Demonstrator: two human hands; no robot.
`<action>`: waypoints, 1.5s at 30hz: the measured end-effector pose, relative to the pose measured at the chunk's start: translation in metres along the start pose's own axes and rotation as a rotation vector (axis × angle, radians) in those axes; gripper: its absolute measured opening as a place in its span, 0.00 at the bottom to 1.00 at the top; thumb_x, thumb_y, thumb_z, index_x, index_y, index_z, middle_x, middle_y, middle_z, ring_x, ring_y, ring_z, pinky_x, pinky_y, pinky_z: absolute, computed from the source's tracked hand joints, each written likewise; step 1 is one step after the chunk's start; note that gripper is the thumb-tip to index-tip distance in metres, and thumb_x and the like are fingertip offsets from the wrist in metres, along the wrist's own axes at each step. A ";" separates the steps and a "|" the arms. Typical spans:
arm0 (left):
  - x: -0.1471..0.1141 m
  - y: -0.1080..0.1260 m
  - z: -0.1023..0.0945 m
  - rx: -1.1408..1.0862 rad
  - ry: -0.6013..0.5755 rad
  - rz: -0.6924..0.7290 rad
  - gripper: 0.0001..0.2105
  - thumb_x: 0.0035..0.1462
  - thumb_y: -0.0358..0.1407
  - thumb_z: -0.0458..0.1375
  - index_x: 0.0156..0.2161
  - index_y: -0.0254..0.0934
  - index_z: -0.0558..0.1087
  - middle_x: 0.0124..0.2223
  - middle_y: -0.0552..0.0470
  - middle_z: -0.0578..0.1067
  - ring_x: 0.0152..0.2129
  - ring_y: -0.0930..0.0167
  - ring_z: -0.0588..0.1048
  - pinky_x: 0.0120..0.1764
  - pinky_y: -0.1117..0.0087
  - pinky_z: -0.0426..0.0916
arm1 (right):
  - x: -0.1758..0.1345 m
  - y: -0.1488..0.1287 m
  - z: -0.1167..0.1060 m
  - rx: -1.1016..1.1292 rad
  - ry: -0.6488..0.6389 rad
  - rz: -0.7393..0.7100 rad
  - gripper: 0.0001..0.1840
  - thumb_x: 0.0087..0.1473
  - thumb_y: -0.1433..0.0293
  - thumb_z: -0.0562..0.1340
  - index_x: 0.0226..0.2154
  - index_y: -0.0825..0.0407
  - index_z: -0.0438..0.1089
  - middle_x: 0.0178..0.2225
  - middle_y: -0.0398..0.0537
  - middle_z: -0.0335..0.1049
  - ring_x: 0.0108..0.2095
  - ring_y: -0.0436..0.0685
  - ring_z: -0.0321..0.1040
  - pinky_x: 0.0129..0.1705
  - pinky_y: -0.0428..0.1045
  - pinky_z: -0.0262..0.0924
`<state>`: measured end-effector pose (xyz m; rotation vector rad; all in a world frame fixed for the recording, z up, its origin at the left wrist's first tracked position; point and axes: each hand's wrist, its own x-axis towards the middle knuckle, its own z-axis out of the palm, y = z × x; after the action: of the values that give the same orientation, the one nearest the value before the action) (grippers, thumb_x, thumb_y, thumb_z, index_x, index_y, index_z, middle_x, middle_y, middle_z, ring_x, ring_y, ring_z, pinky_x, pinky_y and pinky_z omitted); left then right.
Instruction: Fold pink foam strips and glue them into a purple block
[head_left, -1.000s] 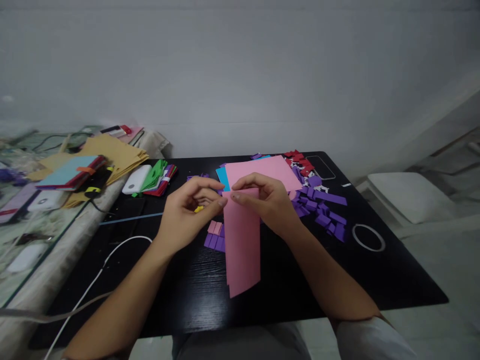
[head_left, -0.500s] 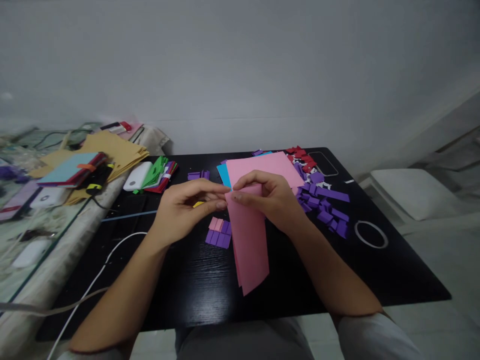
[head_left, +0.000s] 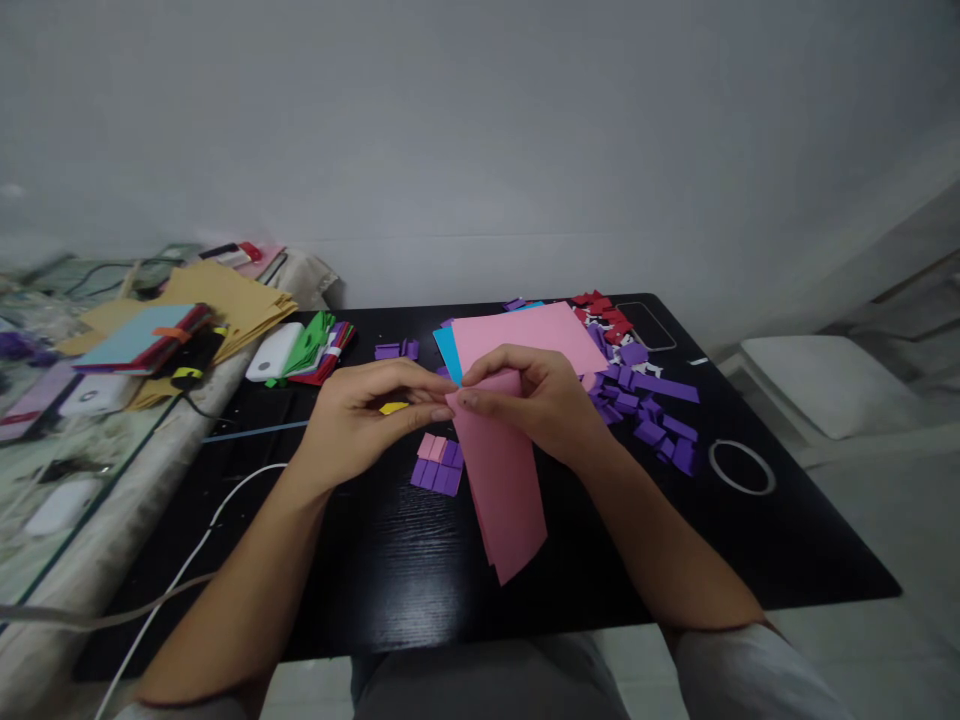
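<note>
A folded sheet of pink paper hangs upright over the black table, its layers slightly apart at the lower end. My right hand pinches its top edge between thumb and fingers. At the top left corner of the sheet, my left hand has its thumb and fingertips closed together on the paper, close to the right fingertips. Below the left hand lies a small block of purple and pink folded pieces. A yellow piece shows partly behind the left hand.
Behind my hands lie a flat pink sheet and a blue sheet. Purple folded pieces and red ones are heaped at right, near a white ring. Green paper strips and a white cable are at left.
The lower end of the folded pink paper has swung a little to the right. Both hands keep their pinch near the top corner, with little movement.
</note>
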<state>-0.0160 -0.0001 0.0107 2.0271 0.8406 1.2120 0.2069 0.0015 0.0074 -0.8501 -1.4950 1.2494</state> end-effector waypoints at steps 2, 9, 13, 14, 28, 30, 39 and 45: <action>0.000 -0.001 -0.001 0.010 -0.005 0.012 0.06 0.58 0.33 0.72 0.41 0.43 0.85 0.38 0.51 0.85 0.32 0.72 0.81 0.38 0.72 0.77 | 0.000 0.000 0.000 -0.007 0.005 -0.008 0.12 0.47 0.62 0.79 0.32 0.50 0.81 0.33 0.44 0.81 0.36 0.54 0.75 0.42 0.50 0.69; 0.000 -0.002 -0.001 0.045 -0.007 0.015 0.06 0.57 0.34 0.72 0.41 0.43 0.85 0.37 0.50 0.85 0.32 0.70 0.82 0.37 0.70 0.78 | 0.000 -0.001 0.000 -0.026 0.003 0.002 0.12 0.46 0.62 0.79 0.31 0.49 0.81 0.33 0.43 0.81 0.35 0.54 0.75 0.40 0.50 0.71; 0.001 -0.002 -0.001 0.051 -0.009 0.042 0.07 0.58 0.33 0.72 0.42 0.44 0.85 0.37 0.50 0.85 0.32 0.70 0.82 0.37 0.70 0.77 | 0.000 -0.001 0.000 -0.038 0.007 -0.004 0.12 0.46 0.62 0.79 0.31 0.48 0.81 0.33 0.43 0.81 0.35 0.54 0.76 0.41 0.51 0.71; 0.001 -0.002 -0.001 0.050 -0.009 0.044 0.07 0.58 0.34 0.72 0.42 0.44 0.85 0.37 0.50 0.85 0.32 0.70 0.82 0.37 0.70 0.77 | 0.000 -0.001 0.000 -0.043 0.006 -0.006 0.12 0.46 0.61 0.79 0.31 0.48 0.81 0.33 0.44 0.82 0.36 0.54 0.76 0.41 0.51 0.71; 0.001 -0.001 -0.003 0.068 -0.032 0.097 0.09 0.58 0.30 0.72 0.43 0.43 0.85 0.38 0.51 0.86 0.32 0.71 0.83 0.38 0.71 0.77 | 0.000 0.000 -0.002 -0.070 -0.022 -0.007 0.10 0.48 0.63 0.78 0.32 0.49 0.82 0.34 0.45 0.83 0.36 0.55 0.77 0.41 0.51 0.72; 0.001 -0.001 -0.003 0.069 -0.038 0.102 0.09 0.58 0.30 0.72 0.43 0.43 0.85 0.38 0.51 0.86 0.32 0.71 0.83 0.38 0.71 0.77 | 0.001 0.001 -0.002 -0.066 -0.027 -0.015 0.10 0.49 0.64 0.77 0.32 0.49 0.82 0.34 0.44 0.83 0.36 0.55 0.77 0.41 0.50 0.71; 0.000 -0.005 -0.005 0.073 -0.062 0.114 0.09 0.58 0.29 0.71 0.44 0.44 0.85 0.39 0.52 0.86 0.34 0.71 0.83 0.39 0.72 0.77 | 0.001 0.001 -0.001 -0.081 -0.024 -0.022 0.09 0.48 0.64 0.78 0.32 0.49 0.82 0.33 0.44 0.82 0.35 0.54 0.76 0.39 0.50 0.71; -0.001 -0.003 -0.006 -0.018 -0.024 -0.102 0.05 0.63 0.36 0.67 0.44 0.40 0.83 0.37 0.50 0.83 0.32 0.71 0.81 0.36 0.72 0.76 | 0.001 0.003 -0.002 -0.122 0.034 -0.050 0.11 0.47 0.62 0.79 0.31 0.48 0.82 0.33 0.44 0.82 0.36 0.56 0.77 0.41 0.51 0.71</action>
<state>-0.0225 0.0020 0.0102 1.9562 0.9065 1.1331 0.2077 0.0039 0.0047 -0.9035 -1.5681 1.1107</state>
